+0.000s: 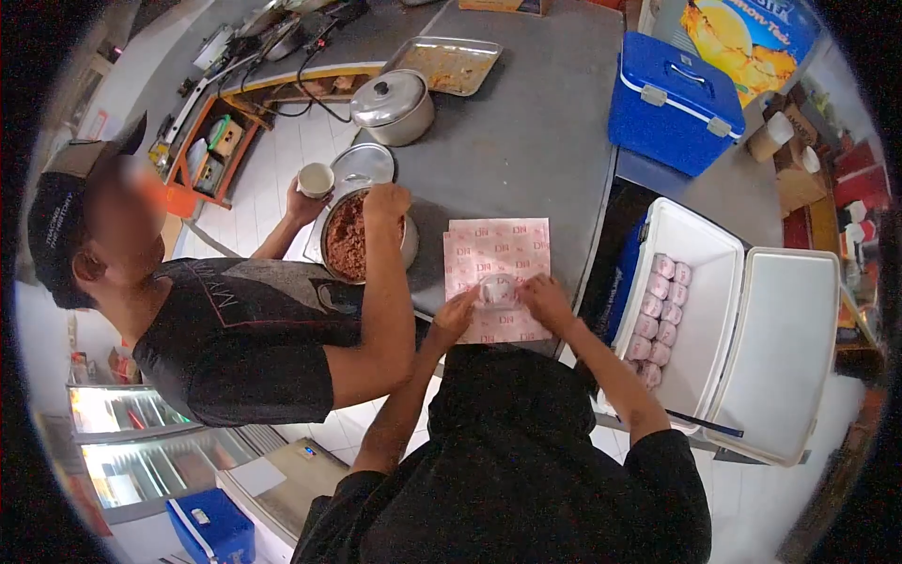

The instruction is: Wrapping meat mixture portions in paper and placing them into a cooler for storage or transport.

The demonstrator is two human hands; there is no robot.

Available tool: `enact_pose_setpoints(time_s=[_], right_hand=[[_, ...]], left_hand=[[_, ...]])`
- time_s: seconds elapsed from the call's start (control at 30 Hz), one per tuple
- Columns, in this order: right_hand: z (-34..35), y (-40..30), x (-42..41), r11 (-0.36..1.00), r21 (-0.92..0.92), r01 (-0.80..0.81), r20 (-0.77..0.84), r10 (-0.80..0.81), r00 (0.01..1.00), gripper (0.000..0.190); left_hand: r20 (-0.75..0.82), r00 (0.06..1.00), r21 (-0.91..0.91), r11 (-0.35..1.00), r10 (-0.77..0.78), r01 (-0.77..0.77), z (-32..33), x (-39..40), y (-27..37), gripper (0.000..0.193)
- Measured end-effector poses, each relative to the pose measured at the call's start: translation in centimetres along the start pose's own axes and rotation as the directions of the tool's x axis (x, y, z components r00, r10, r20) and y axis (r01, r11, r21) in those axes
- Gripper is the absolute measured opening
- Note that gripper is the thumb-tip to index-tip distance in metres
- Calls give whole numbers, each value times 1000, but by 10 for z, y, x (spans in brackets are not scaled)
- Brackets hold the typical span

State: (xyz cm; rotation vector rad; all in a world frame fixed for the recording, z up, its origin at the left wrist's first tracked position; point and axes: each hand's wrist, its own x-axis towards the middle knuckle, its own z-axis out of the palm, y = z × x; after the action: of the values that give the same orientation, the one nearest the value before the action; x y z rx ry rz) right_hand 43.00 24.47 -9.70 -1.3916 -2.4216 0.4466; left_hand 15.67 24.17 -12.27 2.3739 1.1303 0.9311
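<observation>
A stack of pink printed wrapping paper [497,243] lies on the grey tabletop before me. On it, near the front, sits a small round bundle [499,291] in paper, pale and partly blurred. My left hand [458,315] grips its left side with thumb and fingers. At the right edge, the fingertips of my right hand [547,299] pinch the wrapper. What the bundle contains is hidden. To my right, an open cool box [694,282] with a white lining holds rows of similar wrapped bundles [659,310].
At my left, a person [246,331] holds a white cup [315,180] and reaches into a pot of brown crumbly food [345,243]. Farther along stand a lidded metal pot [392,106] and a stained metal tray [451,65]. A closed blue cooler [673,102] stands at back right.
</observation>
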Motion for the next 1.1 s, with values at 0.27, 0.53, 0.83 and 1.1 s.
enact_pose_setpoints(time_s=[0.27,0.53,0.83,1.1], right_hand=[[-17,-5,51,874,233,-426,255,368,894,20],[12,-4,32,1000,-11,-25,-186,22,982,23],[18,-17,8,-465,820,-333,505,314,804,26],[-49,-52,31,657,687,-310,82,354,932,28]], left_hand=[[305,837,15,881,-454,472,-9,60,1,46],[29,957,219,936,-288,275,18,57,6,31],[258,731,-769,324,-632,552,16,40,50,32],[230,681,-691,376,-695,618,-4,27,65,41]])
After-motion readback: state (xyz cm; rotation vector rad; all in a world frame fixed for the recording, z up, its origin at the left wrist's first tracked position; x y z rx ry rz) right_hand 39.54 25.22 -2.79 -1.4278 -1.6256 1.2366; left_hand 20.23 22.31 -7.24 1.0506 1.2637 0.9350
